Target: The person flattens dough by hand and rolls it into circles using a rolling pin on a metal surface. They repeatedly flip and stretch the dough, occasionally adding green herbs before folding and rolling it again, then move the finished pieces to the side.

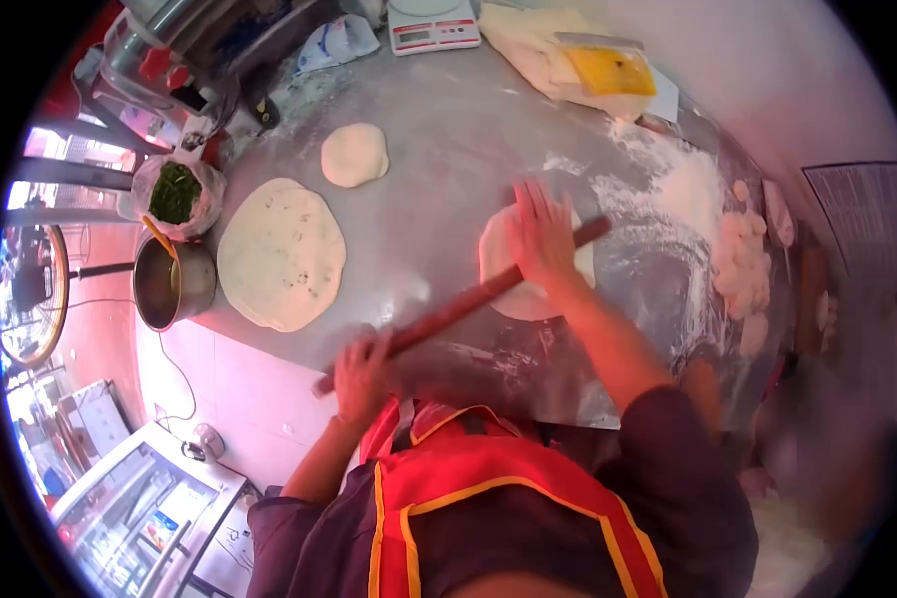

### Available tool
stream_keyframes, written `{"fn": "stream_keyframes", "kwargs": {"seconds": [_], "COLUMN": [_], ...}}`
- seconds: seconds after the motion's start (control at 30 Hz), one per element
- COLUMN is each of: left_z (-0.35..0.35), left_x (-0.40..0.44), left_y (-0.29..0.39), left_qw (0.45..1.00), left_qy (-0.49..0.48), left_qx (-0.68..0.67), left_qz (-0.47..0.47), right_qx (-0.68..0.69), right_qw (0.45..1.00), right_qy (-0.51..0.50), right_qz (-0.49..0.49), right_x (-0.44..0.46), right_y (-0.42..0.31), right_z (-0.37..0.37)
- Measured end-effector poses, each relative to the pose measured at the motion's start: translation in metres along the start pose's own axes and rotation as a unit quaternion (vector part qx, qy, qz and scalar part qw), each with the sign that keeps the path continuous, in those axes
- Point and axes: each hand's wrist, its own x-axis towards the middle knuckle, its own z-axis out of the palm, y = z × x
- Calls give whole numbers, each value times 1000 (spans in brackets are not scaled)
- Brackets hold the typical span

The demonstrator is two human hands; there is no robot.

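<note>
A long dark wooden rolling pin lies slantwise across the near part of the metal table, its far end over a round flat piece of dough. My left hand is closed round the pin's near left end, slightly blurred. Over the dough, my right hand rests across the pin with its fingers stretched out flat; the palm's contact is hidden. To the left lies a larger rolled-out dough sheet with dark specks. Above it sits a small thick dough round.
Loose flour and several dough pieces lie at the right. A yellow-bladed scraper rests on a big dough mass, beside a scale. At the left edge stand a metal pot and a bowl of chopped greens.
</note>
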Motion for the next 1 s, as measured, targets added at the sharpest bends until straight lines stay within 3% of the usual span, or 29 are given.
{"fn": "stream_keyframes", "kwargs": {"seconds": [0.07, 0.17, 0.23, 0.27, 0.3, 0.4, 0.5, 0.6, 0.67, 0.8, 0.9, 0.93, 0.97, 1.0], "left_z": [-4, -11, -3, 4, 2, 1, -20, -33, -21, -5, -4, -5, -9, -10], "left_x": [14, 12, -10, -24, -34, -31, 4, 19, 1, -40, -42, -39, -34, -32], "left_y": [-11, -19, -15, -14, -7, -9, -26, -27, -26, -2, -3, -5, -5, -3], "left_qw": [999, 997, 998, 999, 999, 996, 989, 990, 994, 997, 992, 992, 992, 991], "left_qy": [39, 54, 42, 38, 11, 38, 74, 73, 30, -26, -41, -41, -42, -42], "left_qx": [9, 14, 22, 27, 7, -1, 32, 21, -12, -73, -111, -113, -116, -119], "left_qz": [-26, -47, -30, -15, -36, -75, -122, -114, -100, -10, -34, -36, -42, -48], "right_qx": [-10, 105, 2, -20, 25, -24, 30, 17, 46, 69, -59, -91, 5, -1], "right_qw": [999, 991, 998, 997, 996, 996, 999, 996, 996, 993, 987, 983, 996, 996], "right_qy": [33, 59, -58, -35, -83, -55, -12, 40, -64, -93, -85, -112, -88, -82], "right_qz": [-7, -55, -37, -71, -22, -72, -34, -84, -40, 3, -121, -109, -30, -29], "right_x": [58, 56, -25, -65, -79, -17, 94, 116, 63, -90, -65, -32, -5, 0], "right_y": [-6, -7, 6, 12, 2, -5, -19, -25, -16, -1, 9, 0, -10, -16], "right_z": [17, 12, 4, -4, -27, -6, 34, 33, 17, -47, -40, -32, -14, -3]}}
